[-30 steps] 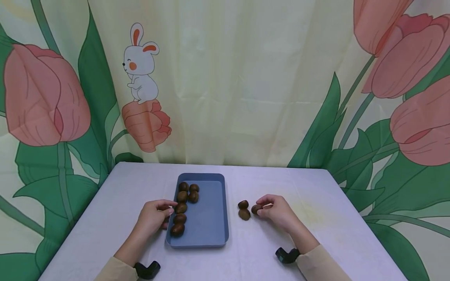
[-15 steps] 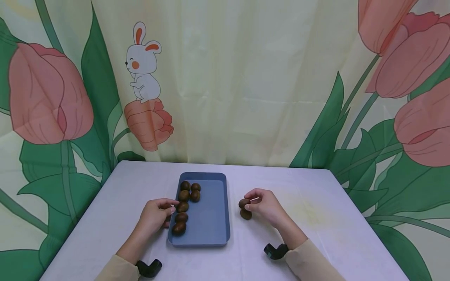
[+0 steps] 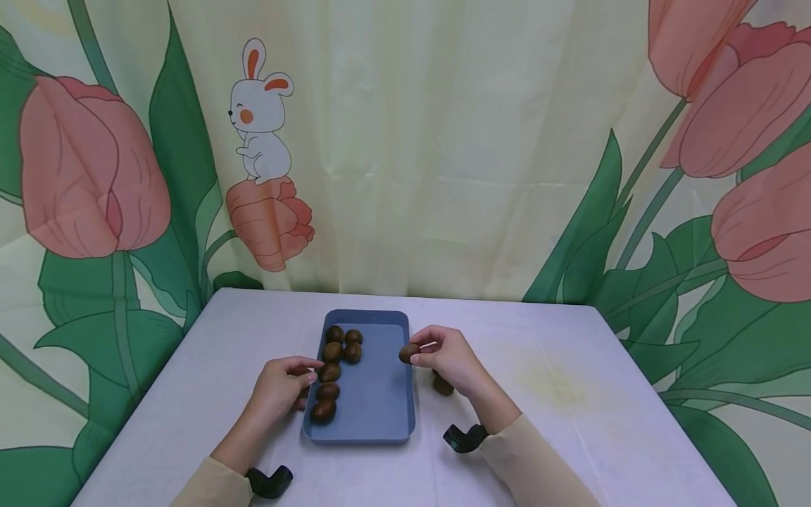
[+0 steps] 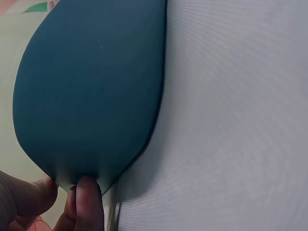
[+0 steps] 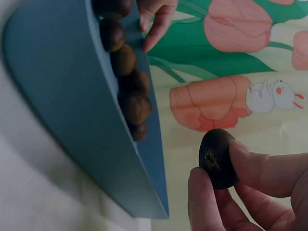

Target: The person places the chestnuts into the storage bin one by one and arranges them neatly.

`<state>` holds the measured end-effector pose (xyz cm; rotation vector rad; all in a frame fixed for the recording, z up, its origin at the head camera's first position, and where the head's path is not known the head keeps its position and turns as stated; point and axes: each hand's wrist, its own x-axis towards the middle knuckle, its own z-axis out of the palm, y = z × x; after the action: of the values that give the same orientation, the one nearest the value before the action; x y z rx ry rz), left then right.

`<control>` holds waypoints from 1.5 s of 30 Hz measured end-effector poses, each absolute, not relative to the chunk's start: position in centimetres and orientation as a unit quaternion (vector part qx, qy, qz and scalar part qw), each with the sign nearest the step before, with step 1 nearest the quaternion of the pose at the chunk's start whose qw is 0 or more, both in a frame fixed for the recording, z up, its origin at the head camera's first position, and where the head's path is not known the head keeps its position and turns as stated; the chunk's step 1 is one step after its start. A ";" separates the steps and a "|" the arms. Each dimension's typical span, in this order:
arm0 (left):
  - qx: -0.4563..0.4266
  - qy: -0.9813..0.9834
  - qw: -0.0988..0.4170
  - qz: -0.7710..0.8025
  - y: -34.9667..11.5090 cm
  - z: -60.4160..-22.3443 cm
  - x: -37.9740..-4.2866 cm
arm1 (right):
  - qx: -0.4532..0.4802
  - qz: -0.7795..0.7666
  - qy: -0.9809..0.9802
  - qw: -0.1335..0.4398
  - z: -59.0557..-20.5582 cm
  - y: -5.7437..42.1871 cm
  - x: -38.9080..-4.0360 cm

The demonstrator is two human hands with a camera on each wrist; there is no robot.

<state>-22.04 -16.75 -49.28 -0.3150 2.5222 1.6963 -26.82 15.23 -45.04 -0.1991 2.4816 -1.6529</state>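
A blue-grey tray point(image 3: 380, 415) stands on the white table with several brown chestnuts point(image 3: 326, 411) along its left side, one full column and a shorter one beside it. My left hand point(image 3: 279, 386) grips the tray's left rim between thumb and fingers; the left wrist view shows those fingertips point(image 4: 89, 192) against the wall. Between the thumb and fingers of my right hand point(image 3: 446, 355) is a chestnut point(image 5: 217, 159), raised by the tray's right rim. Behind that hand, a loose chestnut point(image 3: 443, 384) lies on the table, partly covered, with a sliver of another above it.
The white-covered table point(image 3: 545, 436) ends at the back against a curtain point(image 3: 412, 176) printed with tulips and a rabbit. Black wrist cameras sit on the left wrist point(image 3: 269, 483) and on the right wrist point(image 3: 464, 439).
My right hand has carried its chestnut leftward from beside the loose ones to the tray's right rim. The left hand stays on the tray, while the head view has shifted slightly.
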 end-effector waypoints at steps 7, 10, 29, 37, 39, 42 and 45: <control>-0.109 0.825 0.047 0.552 -16.6 -49.2 -22.2 | -0.083 -0.557 0.822 0.086 -45.0 13.2 -27.4; -0.114 0.825 0.047 0.551 -16.6 -49.2 -22.3 | -0.088 -0.555 0.822 0.088 -44.9 12.4 -27.6; -0.129 0.826 0.054 0.547 -16.5 -49.0 -22.3 | -0.128 -0.561 0.810 0.113 -45.8 7.6 -28.4; -0.123 0.825 0.048 0.550 -16.5 -49.2 -22.2 | -0.112 -0.536 0.828 0.120 -46.9 6.6 -28.4; -0.120 0.825 0.044 0.551 -16.5 -49.2 -22.2 | -0.113 -0.531 0.830 0.123 -47.1 6.5 -28.5; -0.117 0.826 0.041 0.549 -16.6 -49.3 -22.3 | -0.116 -0.526 0.833 0.129 -47.3 6.4 -28.6; -0.113 0.828 0.040 0.548 -16.7 -49.3 -22.3 | -0.116 -0.520 0.836 0.135 -47.5 6.3 -28.7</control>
<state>-22.32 -16.71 -49.31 -0.3471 2.5371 1.6786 -28.73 6.32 -47.51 -0.3358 2.4219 -1.5058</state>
